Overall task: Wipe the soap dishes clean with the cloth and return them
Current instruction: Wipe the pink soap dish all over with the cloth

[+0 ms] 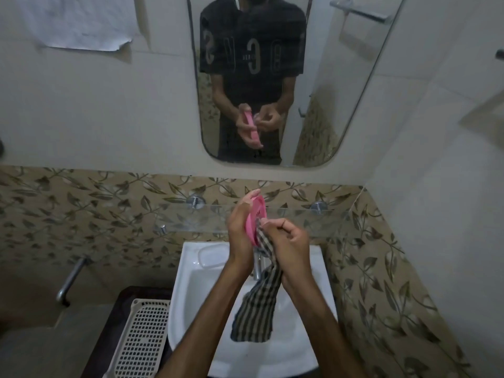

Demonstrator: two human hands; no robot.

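Note:
A pink oval soap dish [256,216] with drain slots is held on edge above the white sink [196,290]. My left hand [240,230] grips it from the left side. My right hand [289,238] is closed on a checked cloth [259,304], pressing a bunched part of it against the dish's inner face. The rest of the cloth hangs down over the basin. A second, clear soap dish [211,256] lies on the sink's back left rim.
A glass shelf [191,218] runs along the wall behind my hands. The tap [257,266] stands partly hidden under the cloth. A cream perforated basket [141,339] sits left of the sink. A mirror [341,91] hangs above and a metal pipe [69,279] juts at the left.

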